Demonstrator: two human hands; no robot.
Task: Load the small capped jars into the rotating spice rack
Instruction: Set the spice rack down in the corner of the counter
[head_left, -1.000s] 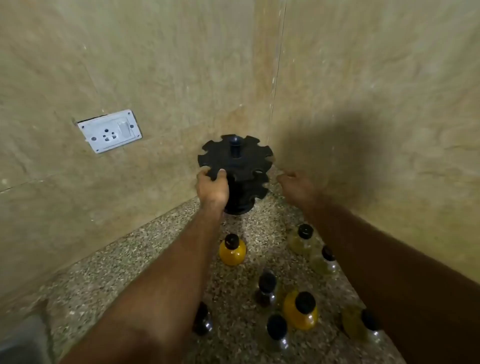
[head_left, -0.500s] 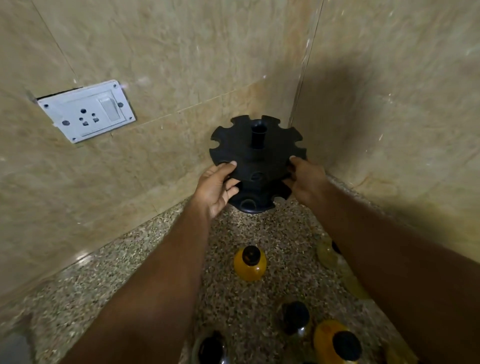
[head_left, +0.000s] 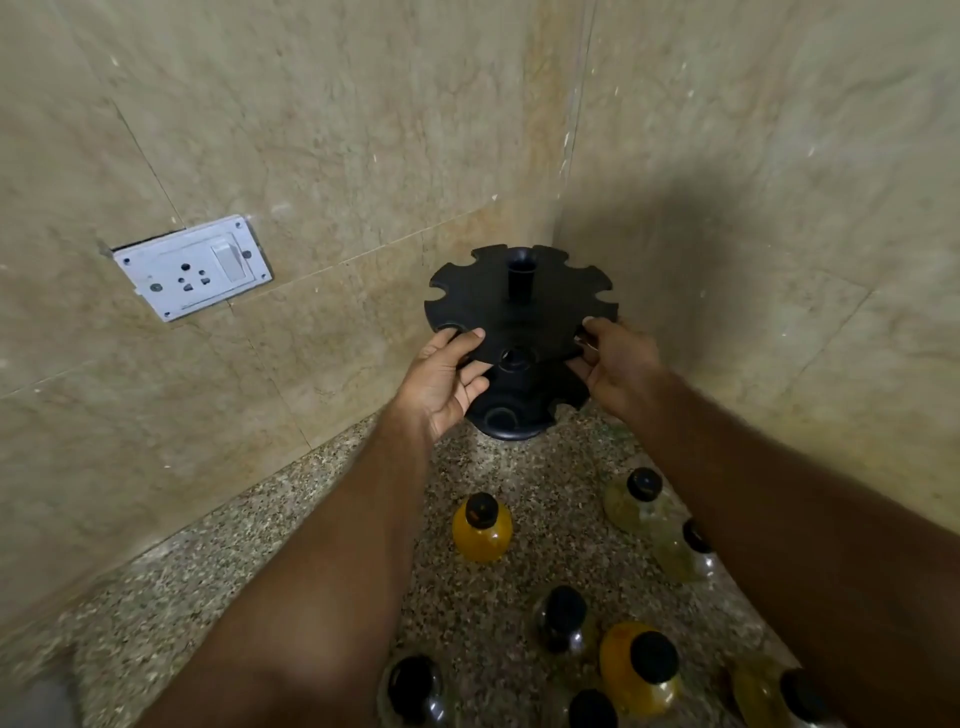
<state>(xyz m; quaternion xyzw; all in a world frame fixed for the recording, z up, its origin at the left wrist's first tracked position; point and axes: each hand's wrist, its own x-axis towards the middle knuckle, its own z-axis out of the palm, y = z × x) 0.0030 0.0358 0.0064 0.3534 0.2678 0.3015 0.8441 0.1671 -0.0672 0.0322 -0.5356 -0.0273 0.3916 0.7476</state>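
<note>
A black rotating spice rack with notched discs and a centre post stands in the corner of the speckled counter. My left hand grips the left edge of its top disc, thumb on top. My right hand holds the disc's right edge. Several small black-capped jars stand on the counter in front: a yellow jar in the middle, a pale jar beside my right forearm, a dark jar, and an orange-yellow jar. No jar sits in the rack.
Beige stone walls meet in a corner right behind the rack. A white socket with a switch is on the left wall. More capped jars stand near the bottom edge, partly hidden by my arms.
My left hand turned from resting on the rack's rim to gripping it from the side. My right hand came in from the counter onto the disc's right edge. The camera moved closer.
</note>
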